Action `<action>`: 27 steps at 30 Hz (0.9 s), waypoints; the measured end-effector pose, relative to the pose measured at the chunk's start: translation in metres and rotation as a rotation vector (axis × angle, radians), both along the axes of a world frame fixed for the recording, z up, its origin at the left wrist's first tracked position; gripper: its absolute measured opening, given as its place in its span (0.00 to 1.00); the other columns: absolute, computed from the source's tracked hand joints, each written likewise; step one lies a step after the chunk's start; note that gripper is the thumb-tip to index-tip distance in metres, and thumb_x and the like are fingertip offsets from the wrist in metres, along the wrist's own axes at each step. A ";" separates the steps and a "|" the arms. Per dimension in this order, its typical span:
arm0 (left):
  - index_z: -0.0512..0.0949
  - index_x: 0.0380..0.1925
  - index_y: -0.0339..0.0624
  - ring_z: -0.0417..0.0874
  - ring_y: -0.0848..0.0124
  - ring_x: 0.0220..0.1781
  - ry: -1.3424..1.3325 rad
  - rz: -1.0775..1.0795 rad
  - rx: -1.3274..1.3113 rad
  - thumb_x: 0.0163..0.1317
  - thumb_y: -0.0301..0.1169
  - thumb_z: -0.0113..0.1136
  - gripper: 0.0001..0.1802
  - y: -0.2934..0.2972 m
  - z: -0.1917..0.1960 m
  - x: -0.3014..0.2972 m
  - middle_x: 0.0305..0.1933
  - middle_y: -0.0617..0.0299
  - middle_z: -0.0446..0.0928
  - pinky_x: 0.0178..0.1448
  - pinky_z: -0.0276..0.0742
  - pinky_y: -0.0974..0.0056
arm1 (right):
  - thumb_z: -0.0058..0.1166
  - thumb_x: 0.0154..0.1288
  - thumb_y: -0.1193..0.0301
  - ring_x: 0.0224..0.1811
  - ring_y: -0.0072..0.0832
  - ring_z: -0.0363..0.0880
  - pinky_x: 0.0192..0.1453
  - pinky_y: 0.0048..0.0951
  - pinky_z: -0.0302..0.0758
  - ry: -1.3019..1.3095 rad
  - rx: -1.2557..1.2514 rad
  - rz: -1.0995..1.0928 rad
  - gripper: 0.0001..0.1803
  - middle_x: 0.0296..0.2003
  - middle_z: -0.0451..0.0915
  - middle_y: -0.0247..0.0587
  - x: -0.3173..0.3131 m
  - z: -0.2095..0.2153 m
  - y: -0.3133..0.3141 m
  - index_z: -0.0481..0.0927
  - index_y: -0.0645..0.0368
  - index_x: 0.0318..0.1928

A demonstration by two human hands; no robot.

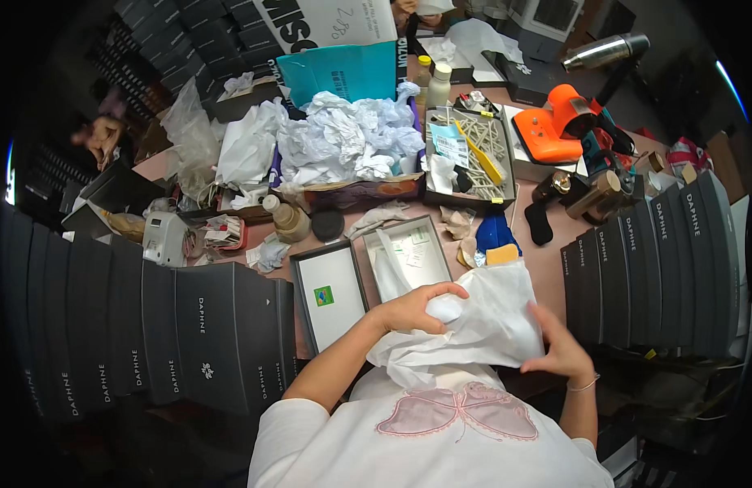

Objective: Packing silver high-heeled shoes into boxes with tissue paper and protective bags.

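Note:
A thin white cloth-like bag or wrapping sheet point(502, 313) spreads in front of my chest, crumpled along its near edge. My left hand point(413, 311) curls around its left side, with a small rounded white wad point(445, 307) between thumb and fingers. At the wrapping's right edge is my right hand point(561, 348), thumb and fingers apart; whether it touches the edge is hard to tell. Just beyond my left forearm lie an open shoe box base point(429, 248) with white paper inside and a white-lined lid point(341, 272) bearing a green sticker.
Dark shoe boxes point(217, 325) stand in rows at left and right point(677, 244). A bin of crumpled white paper point(343, 142) sits at the back, beside a tray of small sticks point(482, 134) with a yellow-handled tool. An orange device point(547, 134) stands back right; bottles point(290, 221) stand nearer.

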State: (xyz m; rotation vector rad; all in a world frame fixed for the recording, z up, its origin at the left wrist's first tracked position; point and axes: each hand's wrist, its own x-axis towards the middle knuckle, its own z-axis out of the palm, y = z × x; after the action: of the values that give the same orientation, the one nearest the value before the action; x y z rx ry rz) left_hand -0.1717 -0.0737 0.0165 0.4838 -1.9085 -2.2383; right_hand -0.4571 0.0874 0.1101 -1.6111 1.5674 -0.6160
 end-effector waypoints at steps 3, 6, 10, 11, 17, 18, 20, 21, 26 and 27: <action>0.57 0.67 0.47 0.73 0.71 0.55 0.182 0.308 0.228 0.46 0.22 0.69 0.47 -0.011 0.014 -0.010 0.59 0.55 0.68 0.57 0.72 0.67 | 0.67 0.47 0.73 0.69 0.39 0.58 0.70 0.36 0.56 -0.374 0.085 -0.173 0.51 0.65 0.62 0.52 0.020 -0.048 0.012 0.53 0.63 0.70; 0.48 0.70 0.44 0.70 0.67 0.59 0.026 0.992 0.137 0.54 0.30 0.67 0.48 -0.007 -0.039 -0.028 0.66 0.48 0.60 0.62 0.68 0.64 | 0.57 0.53 0.76 0.66 0.41 0.63 0.69 0.36 0.58 -0.324 -0.032 -0.265 0.43 0.63 0.63 0.53 0.049 -0.057 -0.028 0.53 0.64 0.70; 0.50 0.68 0.38 0.67 0.65 0.62 0.023 1.512 0.467 0.65 0.35 0.54 0.36 0.015 -0.137 -0.059 0.66 0.49 0.60 0.64 0.65 0.62 | 0.60 0.55 0.72 0.66 0.47 0.62 0.67 0.39 0.61 0.003 -0.195 -0.127 0.44 0.62 0.61 0.64 0.098 -0.116 -0.079 0.52 0.65 0.70; 0.51 0.68 0.39 0.69 0.65 0.61 0.004 1.448 0.590 0.67 0.34 0.51 0.34 0.020 -0.148 -0.060 0.65 0.49 0.63 0.62 0.67 0.63 | 0.60 0.56 0.69 0.62 0.52 0.66 0.64 0.40 0.64 0.056 -0.178 -0.122 0.44 0.59 0.65 0.67 0.116 -0.137 -0.088 0.52 0.65 0.69; 0.69 0.57 0.36 0.77 0.69 0.48 -0.221 1.017 0.515 0.70 0.33 0.48 0.19 0.063 -0.131 0.006 0.49 0.55 0.75 0.46 0.76 0.65 | 0.58 0.61 0.59 0.39 0.63 0.77 0.49 0.46 0.75 0.210 0.148 0.236 0.39 0.36 0.78 0.66 0.094 -0.202 -0.118 0.56 0.71 0.63; 0.71 0.54 0.35 0.77 0.68 0.49 -0.291 1.120 0.326 0.68 0.33 0.52 0.18 0.078 -0.127 0.027 0.48 0.54 0.75 0.45 0.76 0.65 | 0.59 0.60 0.59 0.39 0.62 0.77 0.47 0.47 0.75 0.170 0.140 0.255 0.40 0.35 0.78 0.66 0.088 -0.177 -0.121 0.56 0.70 0.63; 0.72 0.53 0.34 0.78 0.63 0.48 -0.531 1.342 -0.161 0.63 0.34 0.58 0.21 0.101 -0.115 0.054 0.45 0.52 0.76 0.48 0.75 0.62 | 0.58 0.61 0.61 0.38 0.61 0.77 0.45 0.50 0.74 0.137 -0.041 0.232 0.38 0.34 0.78 0.67 0.070 -0.171 -0.117 0.57 0.69 0.64; 0.72 0.53 0.33 0.79 0.59 0.45 -0.697 1.455 -0.473 0.60 0.34 0.62 0.24 0.109 -0.109 0.062 0.44 0.52 0.77 0.51 0.74 0.59 | 0.57 0.61 0.63 0.38 0.61 0.77 0.45 0.52 0.73 0.138 -0.218 0.199 0.37 0.35 0.77 0.68 0.063 -0.178 -0.110 0.57 0.69 0.64; 0.74 0.37 0.32 0.77 0.43 0.43 -1.022 0.926 -0.576 0.58 0.32 0.59 0.14 0.145 -0.172 0.082 0.40 0.41 0.76 0.45 0.74 0.50 | 0.48 0.57 0.75 0.38 0.63 0.76 0.47 0.52 0.71 0.175 0.074 0.236 0.36 0.34 0.76 0.71 0.069 -0.232 -0.052 0.53 0.72 0.66; 0.74 0.36 0.31 0.76 0.42 0.41 -0.942 1.027 -0.616 0.57 0.32 0.59 0.14 0.140 -0.158 0.085 0.37 0.41 0.76 0.44 0.74 0.52 | 0.52 0.60 0.71 0.49 0.60 0.75 0.54 0.46 0.72 0.208 0.305 0.292 0.39 0.45 0.74 0.74 0.069 -0.229 -0.047 0.50 0.72 0.67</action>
State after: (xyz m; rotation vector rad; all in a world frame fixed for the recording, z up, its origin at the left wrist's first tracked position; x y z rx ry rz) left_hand -0.0870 0.0668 -0.1414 2.0096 -1.7804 -0.7270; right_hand -0.3883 0.0408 -0.1194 -1.6617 1.4492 -0.0502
